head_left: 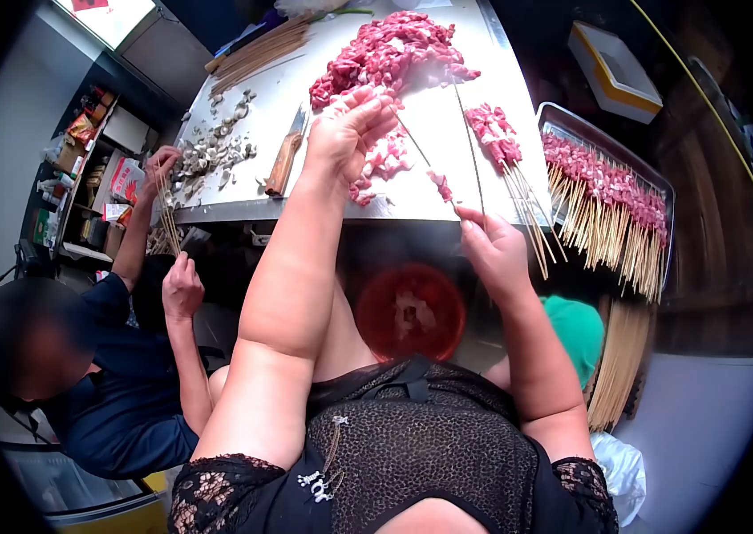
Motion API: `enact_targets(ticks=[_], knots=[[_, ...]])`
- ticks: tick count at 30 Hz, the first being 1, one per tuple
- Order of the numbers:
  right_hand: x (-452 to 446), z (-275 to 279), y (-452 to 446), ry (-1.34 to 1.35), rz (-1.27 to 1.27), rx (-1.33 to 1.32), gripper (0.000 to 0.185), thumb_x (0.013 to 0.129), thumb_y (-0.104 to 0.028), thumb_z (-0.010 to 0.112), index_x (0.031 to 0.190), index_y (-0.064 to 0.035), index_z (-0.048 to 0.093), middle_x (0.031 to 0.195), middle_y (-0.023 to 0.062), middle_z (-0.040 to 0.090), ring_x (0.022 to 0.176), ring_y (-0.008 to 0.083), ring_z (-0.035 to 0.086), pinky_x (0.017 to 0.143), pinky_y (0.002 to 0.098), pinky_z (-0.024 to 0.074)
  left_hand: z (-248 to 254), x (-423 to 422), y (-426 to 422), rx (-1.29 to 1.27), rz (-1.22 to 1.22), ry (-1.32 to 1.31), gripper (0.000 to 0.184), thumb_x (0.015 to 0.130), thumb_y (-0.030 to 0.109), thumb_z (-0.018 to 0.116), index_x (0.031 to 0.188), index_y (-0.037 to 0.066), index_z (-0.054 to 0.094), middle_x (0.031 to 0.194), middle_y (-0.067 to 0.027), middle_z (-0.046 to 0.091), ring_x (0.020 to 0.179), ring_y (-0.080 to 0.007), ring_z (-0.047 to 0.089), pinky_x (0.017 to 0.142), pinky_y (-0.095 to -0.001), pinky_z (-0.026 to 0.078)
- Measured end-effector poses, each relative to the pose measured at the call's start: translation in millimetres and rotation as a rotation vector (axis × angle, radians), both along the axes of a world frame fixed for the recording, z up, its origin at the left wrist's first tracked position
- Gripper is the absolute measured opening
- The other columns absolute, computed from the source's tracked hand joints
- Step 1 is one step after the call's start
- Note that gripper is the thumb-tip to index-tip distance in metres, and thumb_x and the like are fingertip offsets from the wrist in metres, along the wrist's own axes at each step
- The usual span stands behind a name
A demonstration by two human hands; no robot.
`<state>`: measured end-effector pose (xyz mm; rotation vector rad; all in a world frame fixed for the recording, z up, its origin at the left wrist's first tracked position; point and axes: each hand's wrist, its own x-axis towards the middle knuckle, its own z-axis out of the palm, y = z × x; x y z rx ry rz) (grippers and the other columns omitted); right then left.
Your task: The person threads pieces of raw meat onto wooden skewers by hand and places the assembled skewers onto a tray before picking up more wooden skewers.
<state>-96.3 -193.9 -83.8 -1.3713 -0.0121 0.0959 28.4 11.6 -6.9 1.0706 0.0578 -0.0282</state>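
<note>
My right hand (494,252) is closed on a thin skewer (414,142) at the table's front edge. One small piece of meat (440,185) is threaded on it, close to my right fingers. Near the skewer's upper end, my left hand (350,133) has its fingers pinched together; what is between them is hidden. Behind that hand lies a big pile of cut raw red meat (385,53), and paler pieces (385,158) lie beside its wrist. A second thin stick (469,133) runs down toward my right hand; I cannot tell whether it is held.
Finished meat skewers lie on the table (494,133) and fill a metal tray (672,200) at right. A knife (285,160) lies left of my forearm. A co-worker's hands (182,289) hold sticks near grey pieces (216,151). A red basin (412,311) stands below.
</note>
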Motion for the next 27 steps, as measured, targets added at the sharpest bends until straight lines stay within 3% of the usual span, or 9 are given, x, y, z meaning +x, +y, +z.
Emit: enact_targets(ticks=[3, 7, 16, 18, 20, 25, 27], knots=[[-2, 5, 4, -0.060, -0.002, -0.101, 0.022, 0.089, -0.008, 0.055, 0.109, -0.0009, 0.062, 0.070, -0.0050, 0.052, 0.059, 0.0001, 0.043, 0.052, 0.0144, 0.0343, -2, 3, 4, -0.090, 0.035, -0.003, 0.030, 0.087, -0.004, 0.051, 0.115, -0.002, 0.041, 0.099, -0.0194, 0.059, 0.090, -0.0286, 0.063, 0.083, -0.0379, 0.055], [-2, 5, 6, -0.081, 0.002, -0.159, 0.022, 0.088, -0.008, 0.055, 0.108, -0.0008, 0.063, 0.070, -0.0047, 0.053, 0.059, 0.0002, 0.043, 0.052, 0.0147, 0.0348, -2, 1, 3, -0.144, 0.046, -0.021, 0.025, 0.086, -0.004, 0.051, 0.109, -0.002, 0.042, 0.097, -0.0199, 0.060, 0.084, -0.0277, 0.064, 0.077, -0.0365, 0.057], [-3, 0, 5, -0.162, -0.066, -0.160, 0.021, 0.088, -0.007, 0.056, 0.106, 0.0001, 0.063, 0.070, -0.0038, 0.053, 0.059, 0.0012, 0.044, 0.053, 0.0160, 0.0366, 0, -6, -11, -0.164, 0.048, -0.018, 0.023, 0.089, -0.003, 0.045, 0.112, 0.000, 0.042, 0.104, -0.0224, 0.057, 0.095, -0.0309, 0.061, 0.087, -0.0408, 0.053], [-3, -2, 6, -0.167, -0.084, -0.163, 0.021, 0.087, -0.006, 0.056, 0.106, 0.0002, 0.063, 0.069, -0.0028, 0.053, 0.060, 0.0020, 0.045, 0.054, 0.0169, 0.0376, -1, -6, -13, -0.248, 0.075, 0.016, 0.019, 0.090, -0.003, 0.045, 0.108, 0.000, 0.046, 0.103, -0.0212, 0.059, 0.095, -0.0303, 0.062, 0.088, -0.0410, 0.052], [-2, -5, 7, -0.337, -0.164, -0.298, 0.020, 0.086, -0.005, 0.056, 0.104, 0.0003, 0.063, 0.069, -0.0001, 0.054, 0.061, 0.0044, 0.047, 0.055, 0.0193, 0.0396, -1, -9, -16, -0.293, 0.094, 0.038, 0.017, 0.090, -0.003, 0.045, 0.106, 0.000, 0.047, 0.102, -0.0208, 0.059, 0.095, -0.0300, 0.062, 0.088, -0.0409, 0.052], [-3, -3, 8, -0.344, -0.169, -0.353, 0.019, 0.085, -0.003, 0.056, 0.102, 0.0001, 0.064, 0.068, 0.0033, 0.053, 0.060, 0.0069, 0.048, 0.056, 0.0209, 0.0403, 0, -15, -23, -0.334, 0.144, 0.047, 0.014, 0.090, -0.003, 0.045, 0.102, 0.000, 0.050, 0.100, -0.0203, 0.060, 0.095, -0.0297, 0.062, 0.088, -0.0404, 0.052], [-2, -2, 6, -0.341, -0.162, -0.373, 0.019, 0.085, -0.003, 0.057, 0.102, 0.0000, 0.064, 0.068, 0.0036, 0.053, 0.060, 0.0071, 0.047, 0.056, 0.0209, 0.0401, -4, -14, -22, -0.317, 0.106, 0.010, 0.017, 0.088, -0.001, 0.051, 0.104, 0.004, 0.048, 0.100, -0.0148, 0.061, 0.093, -0.0264, 0.063, 0.087, -0.0382, 0.053]])
